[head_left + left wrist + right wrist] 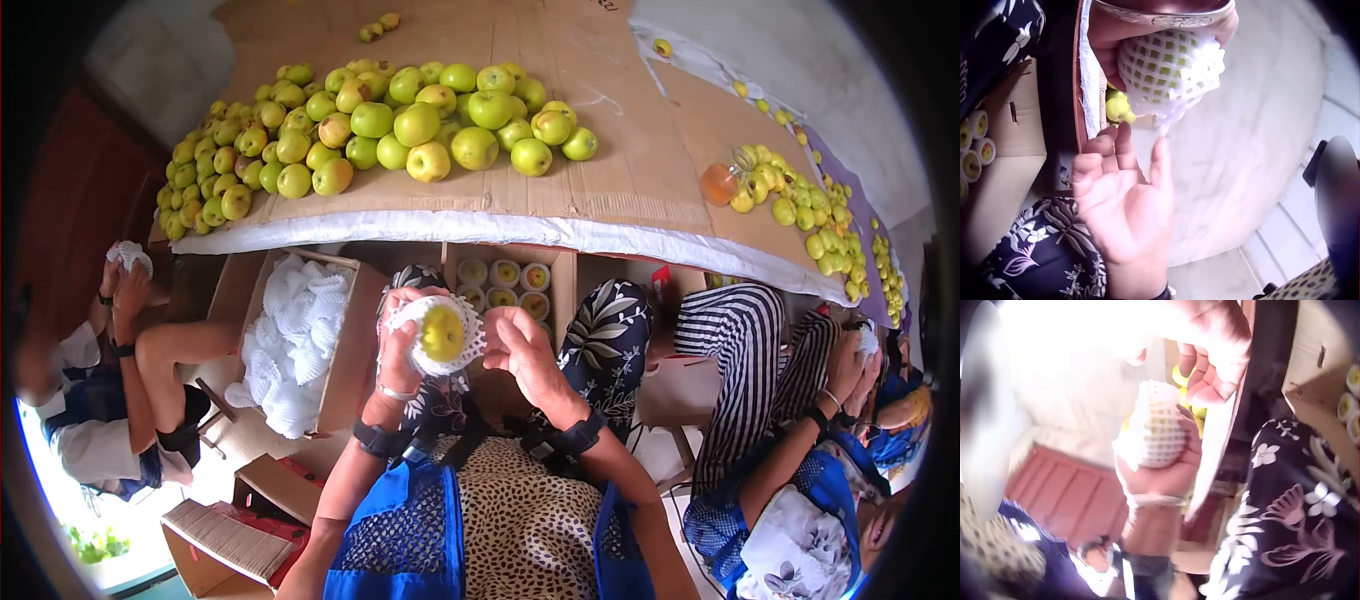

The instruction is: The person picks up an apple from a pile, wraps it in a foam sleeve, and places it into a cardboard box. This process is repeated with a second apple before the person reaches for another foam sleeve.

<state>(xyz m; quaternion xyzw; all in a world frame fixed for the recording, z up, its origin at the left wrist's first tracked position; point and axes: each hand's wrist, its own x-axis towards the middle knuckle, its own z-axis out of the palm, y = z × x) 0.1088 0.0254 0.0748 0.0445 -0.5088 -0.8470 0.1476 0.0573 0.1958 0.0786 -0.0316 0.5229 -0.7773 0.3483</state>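
Observation:
A yellow-green apple (441,333) sits in a white foam net (408,318), its top bare towards the head camera. My left hand (399,345) grips the netted apple from the side, fingers curled round it. Beside it, my right hand (532,365) is raised with fingers loosely spread, holding nothing. In the left wrist view the foam net (1172,65) covers the apple, and the right hand (1125,209) is below it, palm up. The right wrist view shows the net (1159,434) narrowing to a gathered end, in the left hand (1160,478).
Many apples (415,125) lie on the cardboard-covered table (600,190). A box of white foam nets (295,340) stands left of my knees; another box (565,290) holds netted apples in rows. People sit on both sides, and an open carton (225,545) lies at lower left.

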